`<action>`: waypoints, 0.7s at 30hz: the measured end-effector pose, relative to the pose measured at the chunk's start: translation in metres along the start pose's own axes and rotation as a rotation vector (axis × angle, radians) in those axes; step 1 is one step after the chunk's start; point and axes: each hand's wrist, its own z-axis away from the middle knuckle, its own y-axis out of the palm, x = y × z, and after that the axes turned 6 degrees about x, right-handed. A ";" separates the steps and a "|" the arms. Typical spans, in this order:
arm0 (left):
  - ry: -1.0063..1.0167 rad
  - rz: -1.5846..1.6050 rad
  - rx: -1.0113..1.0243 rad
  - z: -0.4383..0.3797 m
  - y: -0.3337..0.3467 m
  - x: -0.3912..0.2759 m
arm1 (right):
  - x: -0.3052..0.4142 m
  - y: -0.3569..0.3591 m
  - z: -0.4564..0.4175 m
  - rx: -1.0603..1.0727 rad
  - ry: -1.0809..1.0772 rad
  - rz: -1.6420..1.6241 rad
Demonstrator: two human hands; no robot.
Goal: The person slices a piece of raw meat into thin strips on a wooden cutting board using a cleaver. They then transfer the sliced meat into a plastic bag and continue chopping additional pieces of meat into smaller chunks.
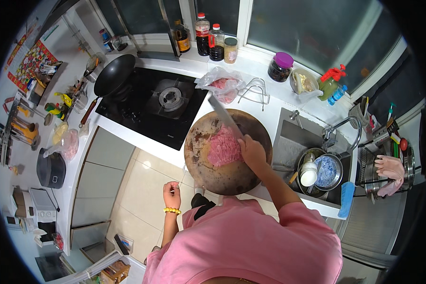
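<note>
Minced raw meat [224, 148] lies flattened on a round wooden chopping board [213, 181] at the counter's edge. My right hand [252, 153] grips a cleaver [227, 117], whose blade reaches over the upper right part of the meat. Off to the lower left, away from the board, hangs my left hand [172, 195], with a yellow beaded bracelet at the wrist. Its fingers are loosely curled, and whether they hold anything is unclear. Behind the board, an opened plastic bag [222, 85] contains more raw meat.
A gas hob [152, 103] with a black wok [114, 76] is left of the board. To the right, a sink [298, 133] holds pans and bowls. A wire rack [255, 93] stands behind the board. Sauce bottles [202, 35] and jars line the windowsill.
</note>
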 end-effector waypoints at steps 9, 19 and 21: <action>0.046 0.004 -0.011 0.008 0.012 -0.011 | 0.002 -0.026 -0.006 0.022 -0.044 0.002; 0.136 -0.004 -0.007 0.008 0.018 -0.011 | 0.011 -0.012 0.001 0.155 -0.064 0.071; 0.064 0.024 0.011 0.013 0.019 -0.003 | 0.013 -0.006 0.008 0.115 -0.062 0.015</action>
